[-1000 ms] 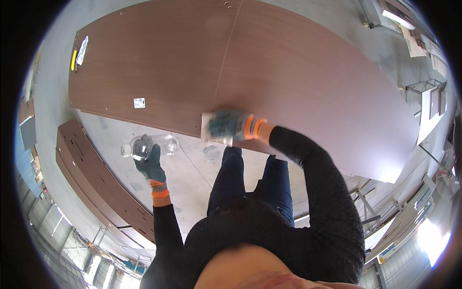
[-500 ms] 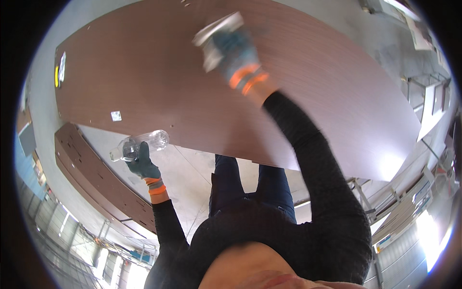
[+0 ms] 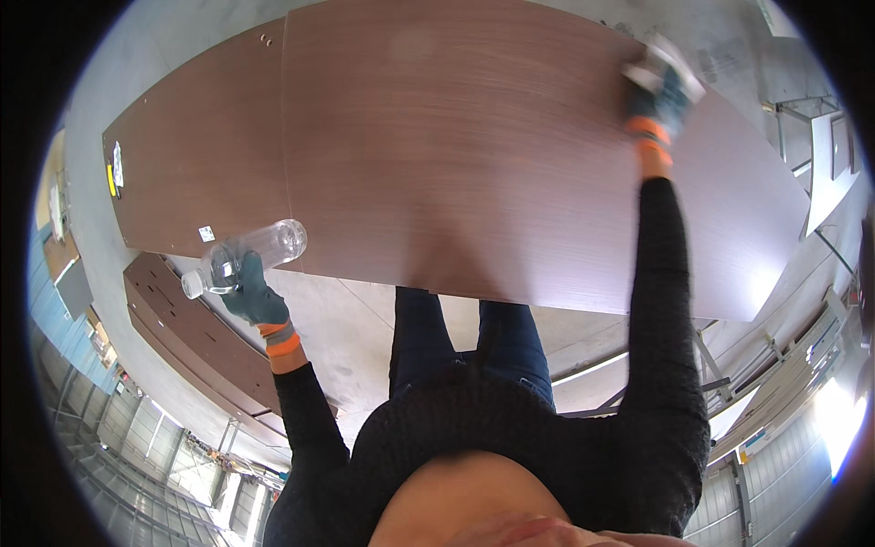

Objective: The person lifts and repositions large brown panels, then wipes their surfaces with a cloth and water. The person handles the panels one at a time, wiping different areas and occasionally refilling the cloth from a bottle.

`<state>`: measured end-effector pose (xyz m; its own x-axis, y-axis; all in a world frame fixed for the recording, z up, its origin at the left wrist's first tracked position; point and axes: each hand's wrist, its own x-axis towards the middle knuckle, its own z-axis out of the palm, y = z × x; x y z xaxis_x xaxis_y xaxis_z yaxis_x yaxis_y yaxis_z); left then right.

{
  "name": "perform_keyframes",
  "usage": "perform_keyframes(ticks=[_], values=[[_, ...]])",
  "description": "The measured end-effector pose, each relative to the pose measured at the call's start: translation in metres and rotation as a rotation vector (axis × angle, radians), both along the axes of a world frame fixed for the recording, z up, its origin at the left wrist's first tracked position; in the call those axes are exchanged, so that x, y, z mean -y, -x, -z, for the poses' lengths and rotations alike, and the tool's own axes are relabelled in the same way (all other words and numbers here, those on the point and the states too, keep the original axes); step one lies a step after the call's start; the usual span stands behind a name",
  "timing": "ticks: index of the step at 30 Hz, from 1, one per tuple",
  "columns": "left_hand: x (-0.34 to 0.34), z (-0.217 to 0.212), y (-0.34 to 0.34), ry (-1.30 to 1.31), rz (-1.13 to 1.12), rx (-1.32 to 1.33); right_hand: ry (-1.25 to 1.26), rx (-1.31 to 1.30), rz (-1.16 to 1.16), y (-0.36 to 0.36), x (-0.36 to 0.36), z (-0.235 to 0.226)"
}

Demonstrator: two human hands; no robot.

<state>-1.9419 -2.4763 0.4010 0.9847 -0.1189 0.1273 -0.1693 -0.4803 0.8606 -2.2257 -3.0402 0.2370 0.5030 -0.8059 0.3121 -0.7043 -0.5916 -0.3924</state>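
While the green-gloved left hand [image 3: 251, 294] clasps a clear plastic bottle [image 3: 275, 242], the right hand [image 3: 663, 105], grip too blurred to tell, should press the white cloth [image 3: 668, 55] flat on the brown board [image 3: 456, 164].

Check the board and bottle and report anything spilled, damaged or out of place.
No spill or damage stands out on the board or bottle. Slightly odd: a yellow item and white item lie loose at the board's left end.

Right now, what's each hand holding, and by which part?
Left hand: a clear bottle, by its body toward the neck. Right hand: a pale cloth; blur hides exactly where.
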Motion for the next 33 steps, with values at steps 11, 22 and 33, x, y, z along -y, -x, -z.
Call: perform_keyframes(ticks=[11,22,33], values=[[-0.013,0.014,0.047,-0.250,0.055,0.255,0.092,0.003,-0.010,0.038,-0.099,0.045],[0.032,-0.017,0.089,0.046,0.046,0.066,-0.629,-0.280,-1.519,-0.007,-0.485,-0.022],[0.056,0.012,0.128,0.064,0.084,0.021,-0.113,-0.231,-0.792,0.027,-0.327,-0.009]])
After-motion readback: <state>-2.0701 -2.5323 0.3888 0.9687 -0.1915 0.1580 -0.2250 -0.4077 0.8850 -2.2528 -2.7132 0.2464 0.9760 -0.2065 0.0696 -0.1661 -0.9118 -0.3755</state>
